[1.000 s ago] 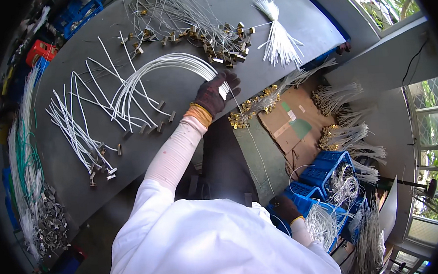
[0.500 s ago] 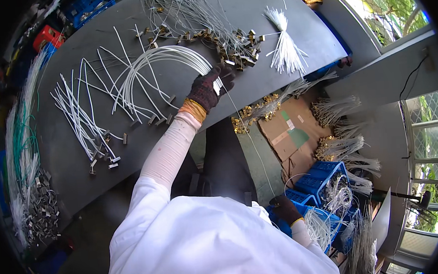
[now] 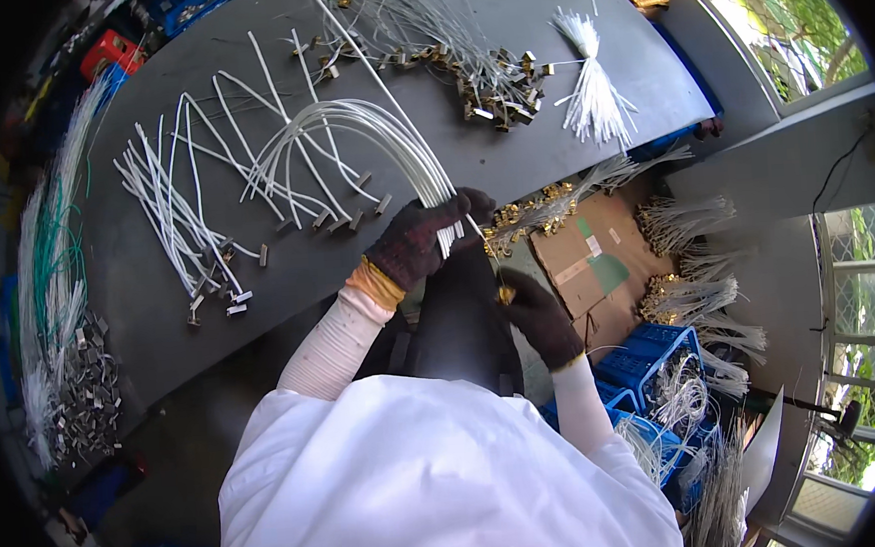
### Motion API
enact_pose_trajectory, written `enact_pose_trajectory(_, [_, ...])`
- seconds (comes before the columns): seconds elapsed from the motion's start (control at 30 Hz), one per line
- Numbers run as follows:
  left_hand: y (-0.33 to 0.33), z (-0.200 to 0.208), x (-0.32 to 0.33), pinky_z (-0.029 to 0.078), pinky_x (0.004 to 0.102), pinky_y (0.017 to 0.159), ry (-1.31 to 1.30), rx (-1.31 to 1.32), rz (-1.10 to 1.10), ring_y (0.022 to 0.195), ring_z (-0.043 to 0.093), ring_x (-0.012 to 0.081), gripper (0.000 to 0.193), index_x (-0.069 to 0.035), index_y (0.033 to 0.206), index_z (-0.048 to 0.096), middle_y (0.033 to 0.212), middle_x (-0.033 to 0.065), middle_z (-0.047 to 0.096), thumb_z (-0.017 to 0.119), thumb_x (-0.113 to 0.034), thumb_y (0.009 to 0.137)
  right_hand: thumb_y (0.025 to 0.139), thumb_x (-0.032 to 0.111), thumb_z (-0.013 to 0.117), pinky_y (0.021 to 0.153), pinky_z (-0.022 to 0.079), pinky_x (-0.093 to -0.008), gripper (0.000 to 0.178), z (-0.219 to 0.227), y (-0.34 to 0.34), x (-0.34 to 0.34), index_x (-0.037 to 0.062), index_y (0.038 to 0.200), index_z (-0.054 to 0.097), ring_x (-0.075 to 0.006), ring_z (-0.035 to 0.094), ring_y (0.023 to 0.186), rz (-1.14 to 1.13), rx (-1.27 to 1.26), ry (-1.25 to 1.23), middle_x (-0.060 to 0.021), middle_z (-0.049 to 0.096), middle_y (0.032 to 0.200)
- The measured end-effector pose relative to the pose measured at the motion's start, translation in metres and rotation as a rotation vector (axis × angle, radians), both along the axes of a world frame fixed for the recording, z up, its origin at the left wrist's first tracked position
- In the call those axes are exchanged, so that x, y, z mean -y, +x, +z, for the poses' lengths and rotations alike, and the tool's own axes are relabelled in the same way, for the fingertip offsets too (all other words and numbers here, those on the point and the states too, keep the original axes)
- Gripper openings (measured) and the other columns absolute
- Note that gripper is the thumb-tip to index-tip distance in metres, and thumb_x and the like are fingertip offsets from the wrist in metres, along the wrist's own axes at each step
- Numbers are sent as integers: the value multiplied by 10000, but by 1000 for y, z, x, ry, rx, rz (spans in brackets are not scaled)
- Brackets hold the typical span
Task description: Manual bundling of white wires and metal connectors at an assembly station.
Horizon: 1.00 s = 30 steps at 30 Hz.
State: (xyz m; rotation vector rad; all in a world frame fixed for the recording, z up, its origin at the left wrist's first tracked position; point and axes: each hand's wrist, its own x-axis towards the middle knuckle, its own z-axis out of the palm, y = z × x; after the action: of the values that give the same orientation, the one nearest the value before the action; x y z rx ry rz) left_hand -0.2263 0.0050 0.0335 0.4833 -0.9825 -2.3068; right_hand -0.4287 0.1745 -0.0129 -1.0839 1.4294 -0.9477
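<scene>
In a dark knitted glove, my left hand is closed around the ends of a bundle of white tubes, whose other ends arch back onto the grey table. One longer white tube runs apart from the bundle toward the table's far edge. Just to the right and nearer my body, my gloved right hand is closed by a small gold-coloured metal piece. A thin wire links this piece to the end of the separate tube at my left hand. My right fingertips are partly hidden.
White tubes with metal end blocks lie on the table's left. Thin wires with brass-coloured blocks are heaped farther back, beside a tied white bundle. Blue baskets and cardboard sit at the right.
My right hand has come up from the blue baskets to beside my left hand. My left hand has drawn nearer my body with the bundle. One tube now sticks out toward the far edge.
</scene>
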Motion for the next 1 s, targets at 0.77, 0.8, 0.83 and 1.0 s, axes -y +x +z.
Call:
enact_pose_trajectory(0.77, [242,117,47,478,318,703,-366,4,1206,909,639,227,401,-5,1271,545,1081,159,660,598,-266,971,770,84,650,976,456,-484,533,12,-6,259,140,1289,541,-411,538,1163,-185,-1271,-476,-168,539,1323])
enact_pose_trajectory(0.8, [235,118,58,498,334,735,-380,9,1170,919,647,238,409,-11,1278,546,1081,159,666,609,-266,965,795,95,628,948,464,-479,487,9,-9,260,141,1272,538,-398,553,1129,-223,-1257,-458,-168,543,1292])
enact_pose_trajectory(0.83, [229,121,69,518,351,768,-398,20,1143,929,654,249,418,-18,1286,547,1081,158,672,620,-266,959,821,107,606,920,472,-475,441,11,-6,264,142,1255,534,-385,568,1095,-254,-1234,-447,-168,548,1261])
enact_pose_trajectory(1.0, [122,75,105,560,421,844,-60,-125,636,928,688,269,385,-38,1304,538,1110,154,677,549,-256,987,850,266,619,857,484,-505,260,5,-11,257,92,1044,618,-396,603,986,-410,-1148,-203,-148,548,1167])
